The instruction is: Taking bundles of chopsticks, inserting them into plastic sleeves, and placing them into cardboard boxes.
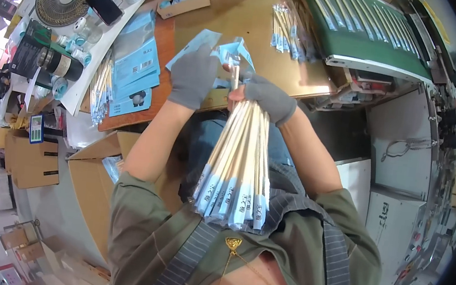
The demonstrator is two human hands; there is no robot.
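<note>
My right hand (270,99), in a grey fingerless glove, is closed around a thick bundle of wrapped chopsticks (240,155). The bundle fans down toward my chest, its light-blue printed wrapper ends lowest. My left hand (193,78), gloved alike, grips a light-blue plastic bag (203,40) at the table edge. The bag's other blue part (240,50) stands up beside the top of the chopsticks, near my right fingers. The left fingertips are partly hidden behind the glove and bag.
Flat blue printed bags (137,71) lie left on the table (230,12), beside more wrapped chopsticks (101,90). Another loose pile (287,33) lies at the back. A green conveyor belt (359,50) carries a row of chopsticks at right. An open cardboard box (89,182) stands lower left.
</note>
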